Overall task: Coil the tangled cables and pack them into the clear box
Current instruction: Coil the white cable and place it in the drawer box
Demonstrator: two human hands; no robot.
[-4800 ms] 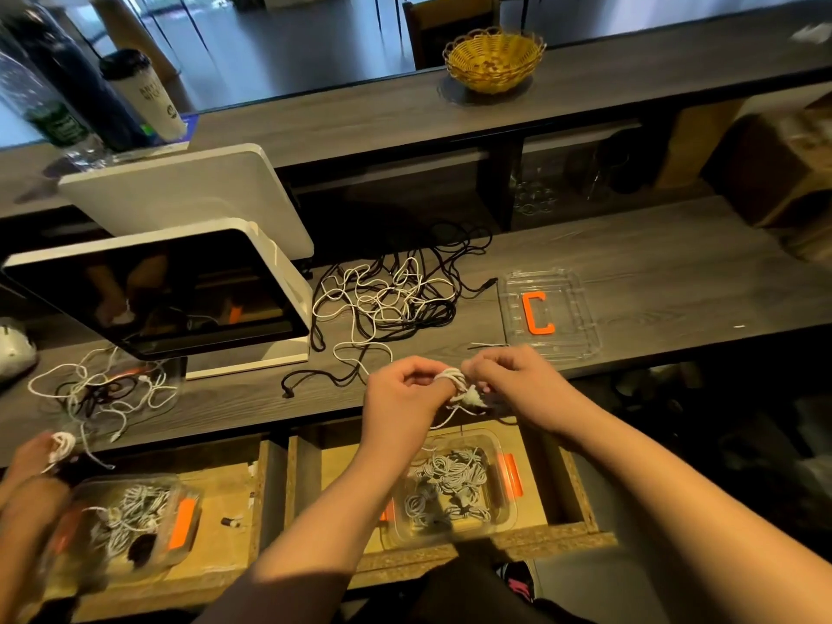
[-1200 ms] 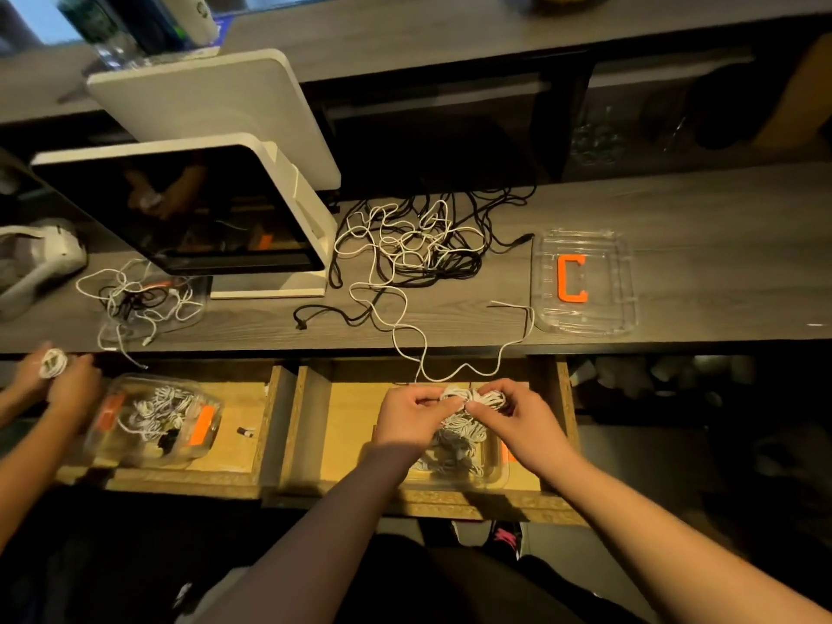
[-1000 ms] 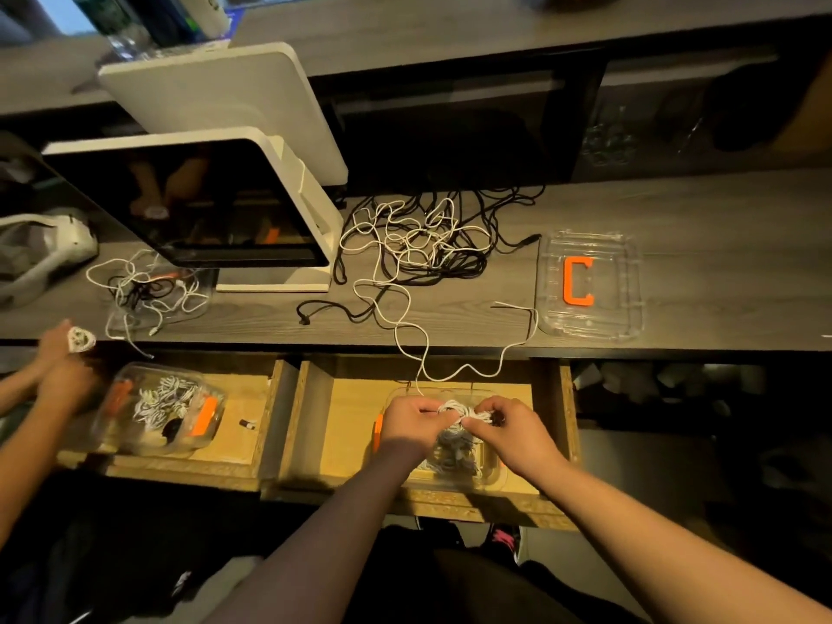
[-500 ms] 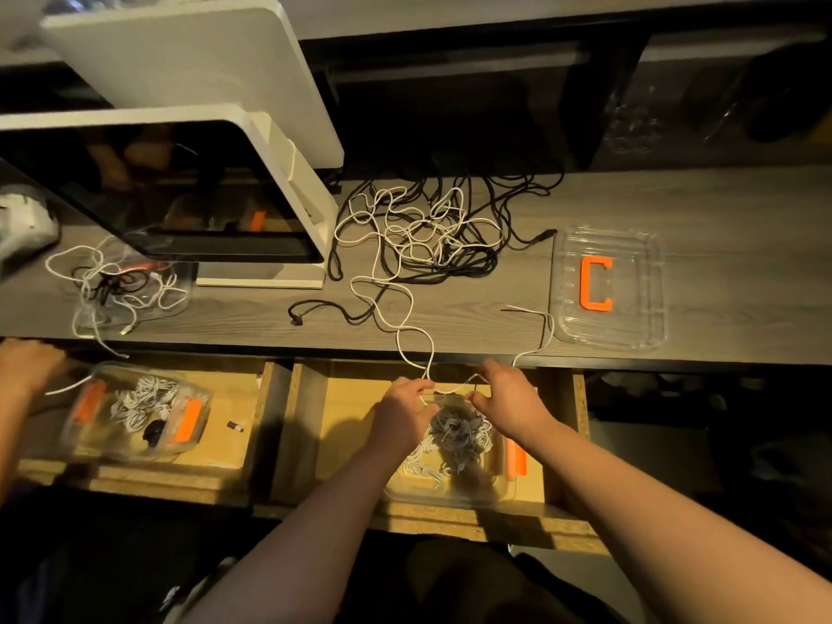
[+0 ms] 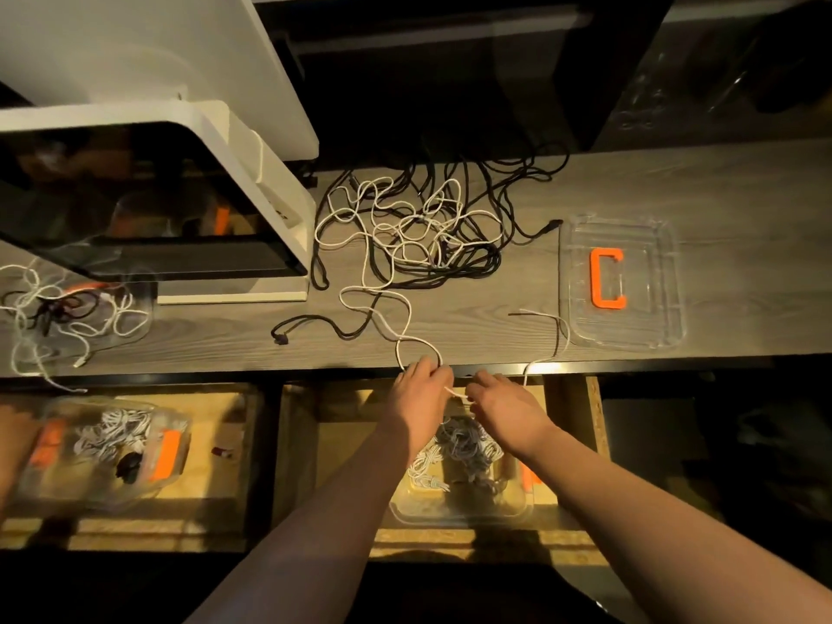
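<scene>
Both hands, the left hand [image 5: 421, 389] and right hand [image 5: 504, 405], pinch a white cable [image 5: 373, 304] in their fingers at the tabletop [image 5: 450, 328] edge, likely to start coiling it above the clear box [image 5: 459, 511] in the drawer [image 5: 594, 425].

Wooden counter [image 5: 450, 322], tangled cables [image 5: 414, 231], lid [image 5: 619, 281]

My left hand [image 5: 421, 389] and right hand [image 5: 504, 405] pinching a thin white cable [image 5: 407, 335] together, clear plastic box [image 5: 459, 511] of coiled cables just below my grip, tangled black-and-white cable pile [image 5: 418, 231] beyond, clear lid with orange C-shaped latch [image 5: 619, 281] to its right.
</scene>
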